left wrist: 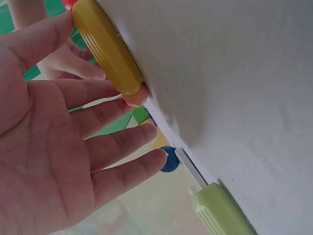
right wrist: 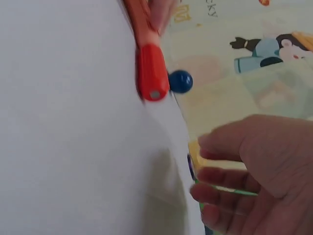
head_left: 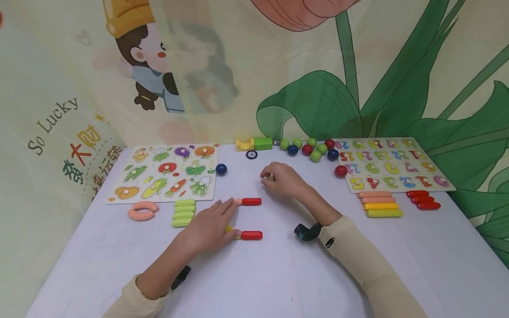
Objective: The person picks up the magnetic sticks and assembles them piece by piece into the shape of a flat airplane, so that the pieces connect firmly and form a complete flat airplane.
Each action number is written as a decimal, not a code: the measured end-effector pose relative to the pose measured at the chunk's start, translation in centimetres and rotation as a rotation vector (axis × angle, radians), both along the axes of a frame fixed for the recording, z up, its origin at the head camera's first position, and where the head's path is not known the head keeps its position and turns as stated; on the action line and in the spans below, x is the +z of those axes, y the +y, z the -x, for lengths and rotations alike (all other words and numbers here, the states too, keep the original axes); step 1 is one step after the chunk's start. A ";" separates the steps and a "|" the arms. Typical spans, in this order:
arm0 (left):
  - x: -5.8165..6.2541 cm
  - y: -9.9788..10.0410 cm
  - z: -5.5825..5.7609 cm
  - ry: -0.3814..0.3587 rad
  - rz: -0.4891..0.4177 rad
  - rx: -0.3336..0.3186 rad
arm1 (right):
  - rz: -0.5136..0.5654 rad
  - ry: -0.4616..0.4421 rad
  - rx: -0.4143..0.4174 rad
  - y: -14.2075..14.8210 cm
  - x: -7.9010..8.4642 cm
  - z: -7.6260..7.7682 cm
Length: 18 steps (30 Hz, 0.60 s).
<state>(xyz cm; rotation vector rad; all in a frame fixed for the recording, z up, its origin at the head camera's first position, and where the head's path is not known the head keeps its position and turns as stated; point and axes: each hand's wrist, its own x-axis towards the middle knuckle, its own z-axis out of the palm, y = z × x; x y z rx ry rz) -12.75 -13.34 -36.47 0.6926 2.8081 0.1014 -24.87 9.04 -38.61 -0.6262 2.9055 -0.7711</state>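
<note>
My left hand (head_left: 210,226) lies over the sticks left of the table's middle, fingers straight. Beneath its thumb is a yellow stick (left wrist: 108,49), joined end to end with a red stick (head_left: 252,235). Its fingertips touch a pink stick (right wrist: 141,22) that meets another red stick (head_left: 251,202). Most of the yellow and pink sticks is hidden by the hand in the head view. My right hand (head_left: 282,180) hovers above the table to the right, fingers loosely bent and holding nothing. Green sticks (head_left: 184,213) lie side by side just left of my left hand.
Two curved pink pieces (head_left: 140,216) form a ring at left. A vegetable puzzle board (head_left: 131,181) lies behind them, with a blue ball (head_left: 221,169) beside it. Yellow and green blocks (head_left: 263,144), several balls (head_left: 316,155), a number board (head_left: 381,176) and sticks (head_left: 384,213) occupy the back and right.
</note>
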 end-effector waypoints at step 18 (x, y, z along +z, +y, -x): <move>-0.1 -0.1 0.0 -0.010 -0.016 -0.006 | -0.400 -0.058 -0.106 2.1 1.7 2.9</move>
